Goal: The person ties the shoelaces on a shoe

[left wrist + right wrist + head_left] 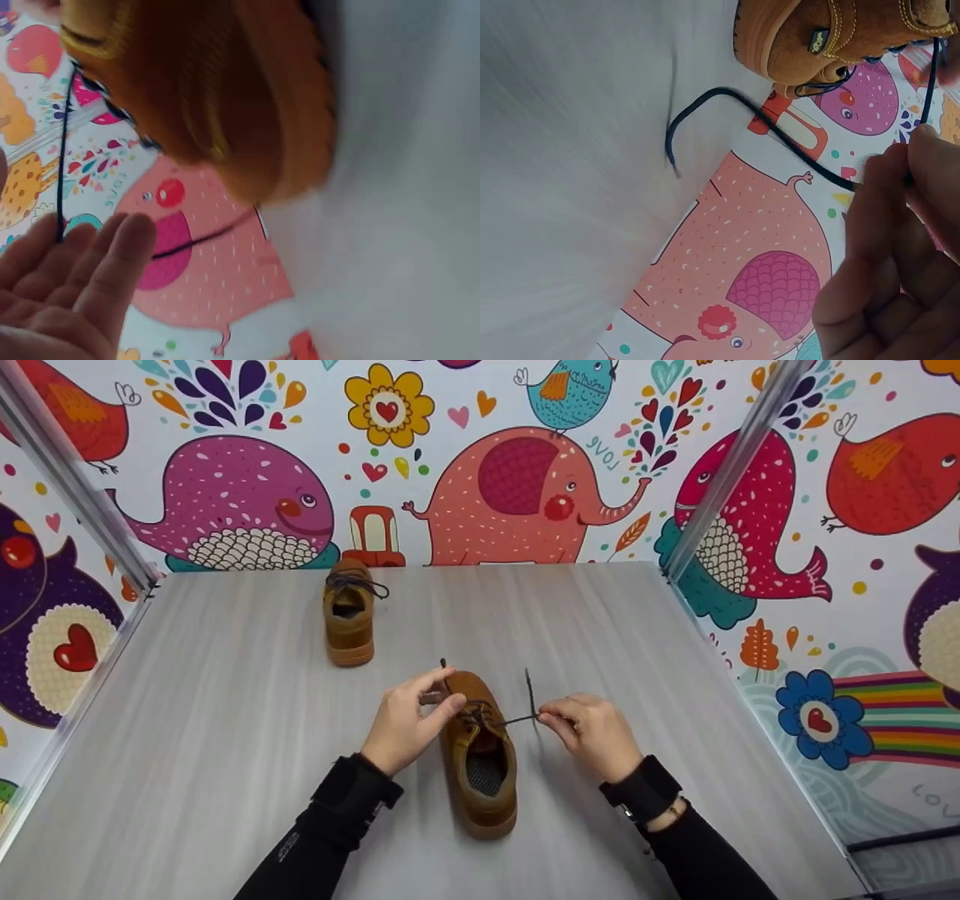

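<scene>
A brown lace-up shoe (480,802) stands on the table, toe pointing away, between my two hands. My right hand (596,735) pinches one end of its dark shoelace (799,152) between thumb and index finger, drawn out to the right, with the loose tail curving beyond the fingers. My left hand (405,720) is at the shoe's left side near the toe. The other dark lace end (62,150) runs from the eyelets into its fingers and comes out past them; the exact hold is partly hidden.
A second brown shoe (350,637) with tied dark laces stands farther back on the left, by the rear wall. The pale table (225,780) is enclosed by panels with cartoon animals (510,502). Metal posts (735,465) stand at the back corners.
</scene>
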Available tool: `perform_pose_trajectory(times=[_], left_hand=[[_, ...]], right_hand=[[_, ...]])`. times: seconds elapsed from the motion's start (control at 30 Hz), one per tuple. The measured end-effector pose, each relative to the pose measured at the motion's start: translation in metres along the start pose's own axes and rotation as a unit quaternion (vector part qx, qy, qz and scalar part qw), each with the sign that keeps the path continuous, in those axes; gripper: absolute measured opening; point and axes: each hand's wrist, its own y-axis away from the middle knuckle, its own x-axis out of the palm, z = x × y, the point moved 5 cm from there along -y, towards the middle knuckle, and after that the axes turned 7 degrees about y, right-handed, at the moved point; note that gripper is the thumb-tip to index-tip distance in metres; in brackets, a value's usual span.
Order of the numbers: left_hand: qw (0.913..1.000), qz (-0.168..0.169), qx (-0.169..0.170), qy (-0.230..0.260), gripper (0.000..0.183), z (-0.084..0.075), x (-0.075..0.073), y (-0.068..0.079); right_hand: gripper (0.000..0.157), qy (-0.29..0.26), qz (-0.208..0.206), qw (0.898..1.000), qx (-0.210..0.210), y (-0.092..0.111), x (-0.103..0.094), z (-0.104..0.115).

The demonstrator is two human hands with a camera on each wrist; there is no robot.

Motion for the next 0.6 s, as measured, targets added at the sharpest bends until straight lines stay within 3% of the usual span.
perform_pose_trajectory(times=[0.07, 0.17, 0.27, 0.33, 0.43, 0.6], left_hand=[[0.9966, -0.003, -0.039, 0.073, 0.043, -0.001, 0.005, -0.005], [0.9783, -0.009, -0.091, 0.186, 0.035, -0.003, 0.012, -0.012], [0.963, -0.008, -0.113, 0.244, 0.03, -0.004, 0.02, -0.017], [0.9637, 0.0, -0.115, 0.241, 0.028, -0.005, 0.025, -0.018], [0.9714, 0.018, -0.111, 0.209, 0.03, -0.005, 0.033, -0.019], [0.9851, 0.05, -0.094, 0.135, 0.034, -0.004, 0.046, -0.021]], right_hand=[[0.013, -0.004, 0.008, 1.0, 0.007, 0.001, 0.002, 0.0], [0.02, -0.015, 0.02, 0.999, 0.029, 0.002, 0.003, -0.001], [0.029, -0.044, 0.03, 0.997, 0.058, 0.002, 0.002, -0.002], [0.034, -0.076, 0.03, 0.994, 0.075, -0.001, 0.001, -0.001], [0.041, -0.138, 0.025, 0.986, 0.087, -0.009, -0.001, 0.002], [0.048, -0.249, 0.031, 0.964, 0.088, -0.029, 0.002, 0.014]])
